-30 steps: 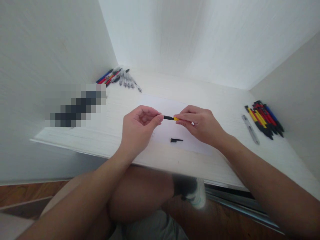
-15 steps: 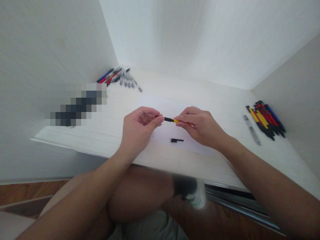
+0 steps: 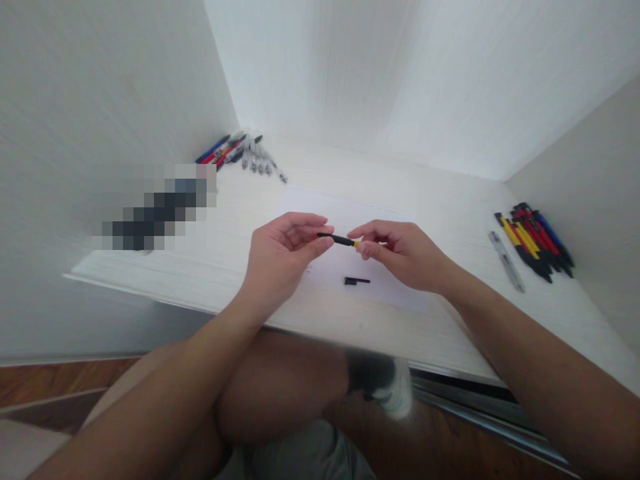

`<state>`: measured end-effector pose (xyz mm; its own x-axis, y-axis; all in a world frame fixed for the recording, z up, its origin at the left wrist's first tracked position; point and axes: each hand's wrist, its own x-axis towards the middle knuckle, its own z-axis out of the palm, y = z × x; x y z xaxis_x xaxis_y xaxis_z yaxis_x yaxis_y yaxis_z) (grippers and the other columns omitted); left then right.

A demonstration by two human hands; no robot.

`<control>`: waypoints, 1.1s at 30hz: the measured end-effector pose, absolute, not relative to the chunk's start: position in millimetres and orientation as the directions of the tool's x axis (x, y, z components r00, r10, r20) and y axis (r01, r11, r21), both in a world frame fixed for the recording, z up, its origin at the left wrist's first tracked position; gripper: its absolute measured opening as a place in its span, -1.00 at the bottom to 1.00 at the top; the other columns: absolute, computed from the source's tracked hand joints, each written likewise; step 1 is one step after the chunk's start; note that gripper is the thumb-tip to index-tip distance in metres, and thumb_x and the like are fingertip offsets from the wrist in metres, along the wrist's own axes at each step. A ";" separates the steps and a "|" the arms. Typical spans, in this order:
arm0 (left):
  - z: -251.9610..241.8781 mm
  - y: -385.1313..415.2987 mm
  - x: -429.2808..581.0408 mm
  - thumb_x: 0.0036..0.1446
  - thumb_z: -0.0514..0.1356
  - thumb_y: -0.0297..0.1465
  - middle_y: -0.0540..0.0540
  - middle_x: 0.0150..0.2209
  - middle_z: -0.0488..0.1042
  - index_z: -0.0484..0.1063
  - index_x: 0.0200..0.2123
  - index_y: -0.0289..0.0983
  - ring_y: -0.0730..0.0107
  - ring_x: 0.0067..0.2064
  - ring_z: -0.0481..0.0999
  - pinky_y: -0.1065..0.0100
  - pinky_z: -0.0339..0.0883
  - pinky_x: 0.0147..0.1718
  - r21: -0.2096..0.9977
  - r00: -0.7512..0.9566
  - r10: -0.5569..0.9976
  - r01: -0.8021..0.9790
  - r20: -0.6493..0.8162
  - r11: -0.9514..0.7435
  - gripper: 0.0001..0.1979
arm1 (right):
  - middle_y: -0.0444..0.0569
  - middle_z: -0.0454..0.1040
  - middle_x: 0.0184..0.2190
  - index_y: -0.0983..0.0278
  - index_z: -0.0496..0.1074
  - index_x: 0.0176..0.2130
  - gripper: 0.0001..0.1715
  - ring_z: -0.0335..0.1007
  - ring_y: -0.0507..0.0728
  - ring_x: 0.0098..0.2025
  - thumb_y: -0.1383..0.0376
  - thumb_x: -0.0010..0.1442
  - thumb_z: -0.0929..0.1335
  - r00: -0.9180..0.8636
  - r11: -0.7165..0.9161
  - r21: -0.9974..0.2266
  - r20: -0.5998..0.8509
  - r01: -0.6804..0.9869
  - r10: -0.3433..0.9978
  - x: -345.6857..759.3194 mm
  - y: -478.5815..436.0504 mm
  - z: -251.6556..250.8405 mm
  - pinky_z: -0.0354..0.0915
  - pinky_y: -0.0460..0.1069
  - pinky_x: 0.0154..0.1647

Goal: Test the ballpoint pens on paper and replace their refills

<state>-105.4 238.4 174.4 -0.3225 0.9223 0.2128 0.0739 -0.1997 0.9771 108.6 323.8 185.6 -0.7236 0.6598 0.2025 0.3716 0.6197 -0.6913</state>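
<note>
Right hand (image 3: 397, 257), fingers shifted, and left hand (image 3: 277, 260), both gripping one pen (image 3: 342, 240) near one cap (image 3: 352, 281).

Pen (image 3: 343, 240) above paper (image 3: 387, 292), pen part (image 3: 351, 281) on it, left pile (image 3: 220, 152) farther back, right pile (image 3: 535, 243) well apart.

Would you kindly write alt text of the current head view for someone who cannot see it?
Left hand holding a black-and-yellow pen, right hand touching its yellow part, above white paper bearing a small black piece. One pen pile lies at left, another at right, on the desk.
</note>
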 end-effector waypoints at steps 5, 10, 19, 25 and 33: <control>173.4 238.1 -106.2 0.01 0.47 -0.51 -0.10 -0.23 0.69 0.62 -0.19 -0.24 0.27 -0.17 0.69 0.32 0.60 -0.13 0.982 -0.304 0.935 0.003 0.181 -0.189 -0.74 | -0.05 0.56 -0.35 0.26 0.52 -0.30 -0.65 0.38 0.08 -0.35 0.03 0.22 0.52 -0.672 0.556 -0.753 0.209 0.353 0.710 108.0 324.0 181.6 0.22 -0.02 -0.35; 172.7 237.7 -106.4 0.00 0.48 -0.49 -0.11 -0.21 0.69 0.62 -0.17 -0.25 0.26 -0.14 0.69 0.31 0.60 -0.12 0.983 -0.287 0.943 -0.024 0.166 -0.181 -0.73 | -0.07 0.53 -0.35 0.27 0.55 -0.28 -0.70 0.33 0.05 -0.36 0.11 0.37 0.40 -0.716 0.661 -0.668 0.269 0.342 0.644 108.4 324.0 183.9 0.18 -0.02 -0.31; 170.1 240.0 -106.1 0.00 0.48 -0.49 -0.11 -0.21 0.70 0.60 -0.19 -0.26 0.27 -0.13 0.69 0.32 0.59 -0.11 0.985 -0.264 0.952 -0.033 0.154 -0.168 -0.73 | -0.10 0.56 -0.37 0.26 0.54 -0.14 -0.71 0.37 0.05 -0.38 0.08 0.32 0.45 -0.708 0.627 -0.682 0.225 0.377 0.670 109.4 324.1 181.1 0.20 -0.03 -0.32; 170.6 239.7 -105.2 0.01 0.47 -0.51 -0.10 -0.24 0.70 0.59 -0.21 -0.27 0.29 -0.17 0.70 0.32 0.59 -0.11 0.980 -0.262 0.946 -0.011 0.189 -0.199 -0.76 | -0.11 0.58 -0.40 0.26 0.53 -0.29 -0.71 0.37 0.03 -0.42 0.13 0.39 0.39 -0.728 0.631 -0.671 0.195 0.390 0.657 109.8 323.3 183.9 0.18 -0.03 -0.32; 172.0 238.1 -104.1 0.00 0.46 -0.55 -0.08 -0.27 0.70 0.62 -0.26 -0.27 0.31 -0.20 0.70 0.34 0.58 -0.14 0.954 -0.237 0.926 0.126 0.294 -0.271 -0.80 | -0.14 0.44 -0.51 0.29 0.46 -0.35 -0.55 0.30 0.02 -0.46 0.20 0.51 0.20 -0.820 0.728 -0.571 0.158 0.379 0.550 109.6 324.0 187.7 0.16 -0.03 -0.30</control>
<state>-104.1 238.1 172.0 -0.2366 0.9261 0.2939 0.1263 -0.2706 0.9544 109.6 324.0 187.7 -0.8198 0.5504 0.1580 0.3790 0.7284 -0.5707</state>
